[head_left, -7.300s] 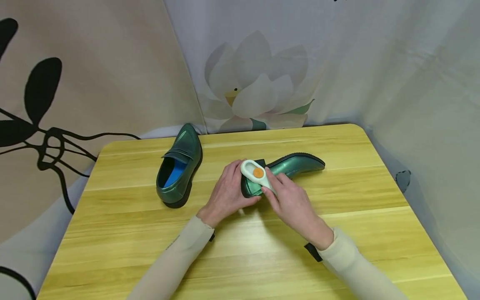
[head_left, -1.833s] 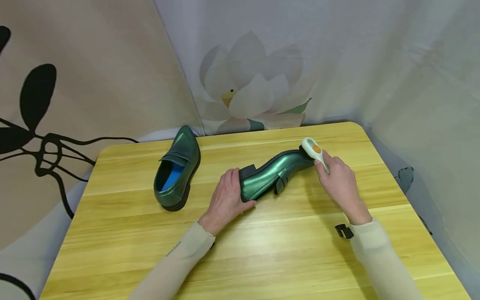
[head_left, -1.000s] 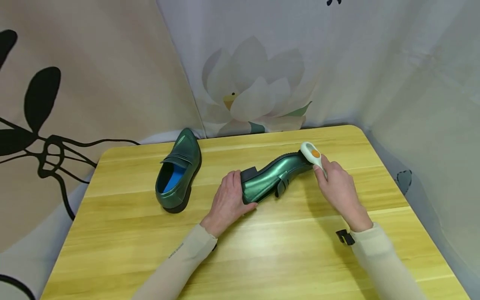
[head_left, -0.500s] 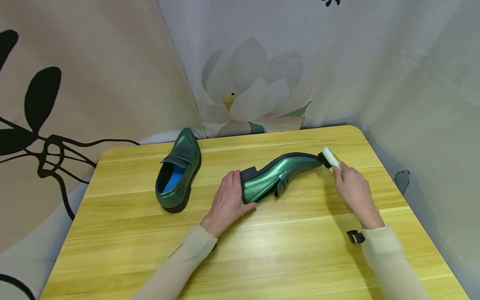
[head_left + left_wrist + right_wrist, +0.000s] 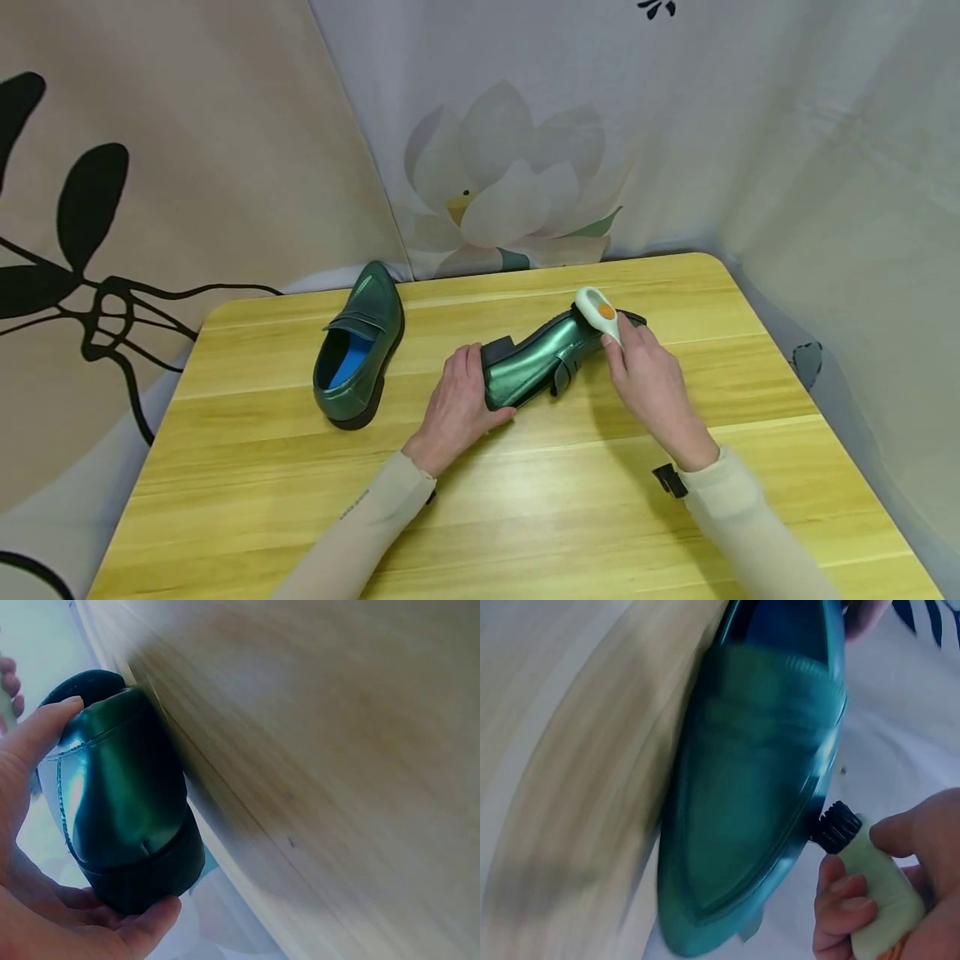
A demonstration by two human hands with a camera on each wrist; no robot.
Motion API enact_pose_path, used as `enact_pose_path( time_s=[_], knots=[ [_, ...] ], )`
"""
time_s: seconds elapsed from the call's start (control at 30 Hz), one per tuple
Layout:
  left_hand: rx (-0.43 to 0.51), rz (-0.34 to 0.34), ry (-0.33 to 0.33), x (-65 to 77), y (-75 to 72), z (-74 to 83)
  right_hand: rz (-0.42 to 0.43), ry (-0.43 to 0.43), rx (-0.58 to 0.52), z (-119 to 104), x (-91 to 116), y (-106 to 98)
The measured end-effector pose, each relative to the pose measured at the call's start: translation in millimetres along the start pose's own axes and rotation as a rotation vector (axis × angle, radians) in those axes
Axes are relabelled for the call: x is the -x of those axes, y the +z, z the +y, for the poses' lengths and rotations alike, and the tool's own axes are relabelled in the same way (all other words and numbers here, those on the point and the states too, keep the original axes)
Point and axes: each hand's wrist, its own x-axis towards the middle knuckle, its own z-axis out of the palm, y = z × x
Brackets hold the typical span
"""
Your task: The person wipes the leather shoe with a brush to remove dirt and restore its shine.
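Observation:
A shiny green loafer (image 5: 529,367) lies tipped on its side, toe to the right, its black heel facing away from me. My left hand (image 5: 456,404) grips it around the heel end; in the left wrist view the thumb (image 5: 52,724) lies along the upper edge and the fingers wrap the heel. My right hand (image 5: 651,379) holds a white shoe brush (image 5: 597,310) with an orange spot. In the right wrist view its black bristles (image 5: 836,826) touch the side of the loafer's front part. Some fingers of the left hand are hidden behind the heel.
The matching green loafer (image 5: 360,346), with a blue insole (image 5: 351,360), stands upright at the back left of the wooden table (image 5: 525,517). A pale curtain (image 5: 525,125) with a printed flower hangs behind the table's far edge.
Earlier the brush was near the heel, then out at the toe tip; since half a second ago it has moved left, back onto the loafer's front side. The left hand keeps its hold.

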Motion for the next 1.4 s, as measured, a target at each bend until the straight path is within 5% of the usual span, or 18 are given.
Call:
enact_pose_path(
  time_s=[0.2,0.53,0.7,0.83,1.13,1.4],
  knots=[
    [0.015,-0.014,-0.005,0.1,-0.5,-1.0,0.014,0.017,0.009,0.0,0.6,2.0],
    [0.005,-0.003,0.008,0.5,-2.7,-1.9,-0.043,0.217,0.018,69.0,11.7,-5.4],
    [-0.004,-0.004,0.003,0.4,-3.0,-3.6,-0.123,0.260,-0.028,81.0,11.1,-8.8],
    [0.007,-0.013,0.002,0.0,-3.0,-4.0,-0.093,0.215,-0.034,66.4,8.2,-9.4],
    [0.042,-0.027,-0.014,-1.3,-3.4,-3.9,0.032,-0.067,-0.005,13.6,8.7,3.7],
    [0.062,-0.061,-0.042,-1.3,-2.1,-3.7,0.061,0.021,0.025,36.8,9.0,-2.7]
  ],
)
